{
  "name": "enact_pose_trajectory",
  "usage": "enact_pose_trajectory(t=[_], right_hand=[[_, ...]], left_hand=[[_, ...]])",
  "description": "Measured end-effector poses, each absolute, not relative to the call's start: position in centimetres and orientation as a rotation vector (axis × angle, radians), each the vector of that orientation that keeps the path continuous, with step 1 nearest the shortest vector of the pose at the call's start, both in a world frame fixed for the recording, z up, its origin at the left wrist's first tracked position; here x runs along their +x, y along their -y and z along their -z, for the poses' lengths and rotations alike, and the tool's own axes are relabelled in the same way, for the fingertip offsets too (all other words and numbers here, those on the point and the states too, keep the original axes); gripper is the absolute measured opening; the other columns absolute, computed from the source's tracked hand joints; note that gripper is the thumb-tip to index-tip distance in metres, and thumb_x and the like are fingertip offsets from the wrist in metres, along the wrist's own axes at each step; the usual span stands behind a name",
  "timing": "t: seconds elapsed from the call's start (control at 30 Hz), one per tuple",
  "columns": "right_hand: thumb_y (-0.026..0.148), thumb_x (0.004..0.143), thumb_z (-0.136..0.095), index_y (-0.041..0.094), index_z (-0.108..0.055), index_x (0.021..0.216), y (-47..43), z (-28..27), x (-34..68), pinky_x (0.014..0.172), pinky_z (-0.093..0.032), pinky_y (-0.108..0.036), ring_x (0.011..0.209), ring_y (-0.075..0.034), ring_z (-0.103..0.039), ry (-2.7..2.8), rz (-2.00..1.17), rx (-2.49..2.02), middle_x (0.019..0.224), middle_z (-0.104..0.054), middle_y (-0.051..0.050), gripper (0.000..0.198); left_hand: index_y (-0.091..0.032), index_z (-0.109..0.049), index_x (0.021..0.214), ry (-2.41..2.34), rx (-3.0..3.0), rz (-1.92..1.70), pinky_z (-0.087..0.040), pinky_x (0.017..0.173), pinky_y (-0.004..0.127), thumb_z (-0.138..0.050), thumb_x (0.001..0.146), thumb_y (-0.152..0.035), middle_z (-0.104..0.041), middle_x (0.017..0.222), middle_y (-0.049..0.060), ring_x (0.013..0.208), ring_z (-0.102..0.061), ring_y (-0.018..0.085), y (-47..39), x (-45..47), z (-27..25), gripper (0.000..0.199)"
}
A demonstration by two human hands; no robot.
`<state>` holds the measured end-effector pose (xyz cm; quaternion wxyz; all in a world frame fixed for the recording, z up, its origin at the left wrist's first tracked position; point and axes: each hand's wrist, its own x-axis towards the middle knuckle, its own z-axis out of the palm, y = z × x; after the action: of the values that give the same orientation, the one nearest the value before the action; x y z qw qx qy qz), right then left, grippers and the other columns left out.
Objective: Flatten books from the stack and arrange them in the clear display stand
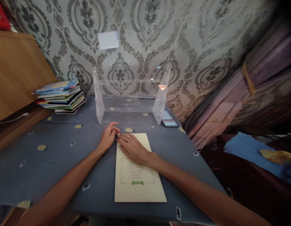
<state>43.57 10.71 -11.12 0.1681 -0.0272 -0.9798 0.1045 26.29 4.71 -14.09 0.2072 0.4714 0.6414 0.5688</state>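
A thin cream booklet with a printed frame and a small green label lies flat on the cloth-covered table, its text upside down to me. At its top left corner my left hand has its fingers bent together, seemingly pinching that corner. Across the upper part of the cover rests my right hand, fingers stretched out flat and pointing to the same corner. The fingertips of both hands meet there, so what lies right between them is partly hidden.
Behind the hands stands a clear acrylic rack with tiers. A pile of books sits at the back left beside a wooden cabinet. Right of the rack lies a pixelated item. A curtain hangs at the right.
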Motion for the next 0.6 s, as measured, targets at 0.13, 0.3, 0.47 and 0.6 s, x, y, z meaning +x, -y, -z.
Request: enact_pose_trajectory(t=[0.13,0.3,0.47,0.6], right_hand=[[0.021,0.101,-0.052,0.014,-0.06,0.128,-11.4,11.2,44.4,0.111,-0.043,-0.048,0.131,-0.027,-0.055,2.772,-0.367,-0.131,0.132,-0.067,-0.014,0.03],[0.019,0.1,-0.05,0.017,-0.061,0.128,-13.1,11.3,46.4,0.113,-0.041,-0.05,0.132,-0.026,-0.056,2.749,-0.411,-0.22,0.136,-0.065,-0.013,0.029],[0.02,0.102,-0.044,0.021,-0.061,0.127,-15.5,12.3,50.2,0.107,-0.045,-0.054,0.125,-0.026,-0.062,2.646,-0.459,-0.317,0.133,-0.067,-0.012,0.031],[0.024,0.103,-0.043,0.019,-0.063,0.124,-16.9,13.2,52.6,0.105,-0.049,-0.053,0.12,-0.027,-0.065,2.534,-0.495,-0.394,0.129,-0.07,-0.013,0.03]], left_hand=[[-0.021,-0.056,0.113,-1.819,1.362,-1.542,-0.052,0.083,0.032,-0.044,0.087,-0.017,-0.071,0.088,0.002,0.083,-0.068,0.016,-4.5,26.4,14.1,0.028],[-0.02,-0.055,0.115,-1.861,1.407,-1.456,-0.053,0.085,0.035,-0.044,0.09,-0.02,-0.071,0.091,0.003,0.085,-0.068,0.018,-4.2,26.5,13.7,0.027],[-0.02,-0.055,0.115,-1.882,1.401,-1.429,-0.053,0.084,0.036,-0.045,0.091,-0.024,-0.07,0.092,0.003,0.085,-0.068,0.019,-4.1,26.8,13.1,0.026],[-0.02,-0.055,0.115,-1.919,1.429,-1.394,-0.053,0.083,0.035,-0.044,0.092,-0.025,-0.071,0.093,0.003,0.087,-0.069,0.019,-3.9,27.0,12.8,0.026]])
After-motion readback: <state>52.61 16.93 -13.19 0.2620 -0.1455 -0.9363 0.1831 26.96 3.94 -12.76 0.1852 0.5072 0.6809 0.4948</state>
